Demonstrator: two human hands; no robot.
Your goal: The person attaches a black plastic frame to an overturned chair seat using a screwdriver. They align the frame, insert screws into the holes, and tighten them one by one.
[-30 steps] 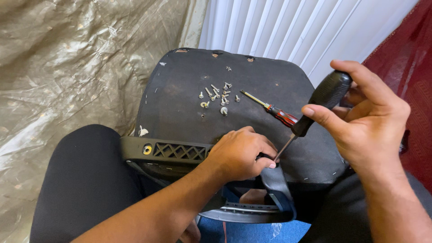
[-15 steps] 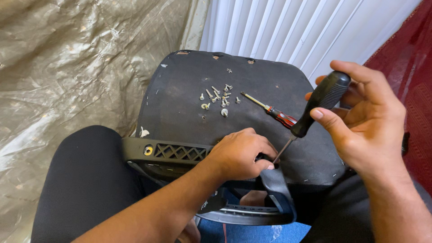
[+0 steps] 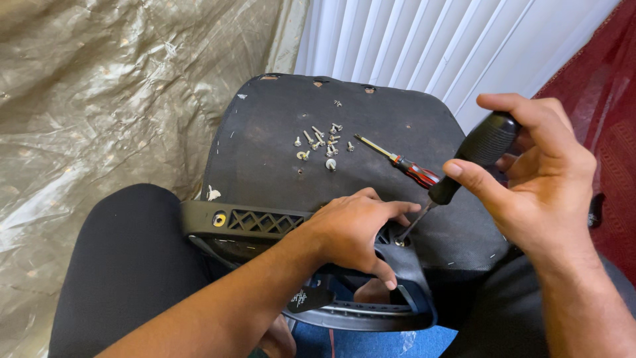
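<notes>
The step in hand looks like driving a screw that fastens the black plastic armrest bracket [image 3: 265,222] to the underside of the black chair seat [image 3: 278,132]. The right hand [image 3: 536,179] is closed around the black handle of a screwdriver [image 3: 464,162], whose tip meets the bracket at about 5 o'clock on the seat. The left hand [image 3: 351,232] lies curled over the bracket, pressing it down just beside the tip. The next move seems to call for keeping the shaft square to the screw head and the bracket steady while turning.

Count: two screwdrivers, the second one, red-handled [image 3: 401,162], lying loose near the seat's centre; one bracket; a scatter of roughly a dozen loose screws [image 3: 321,140] toward 12 o'clock.
</notes>
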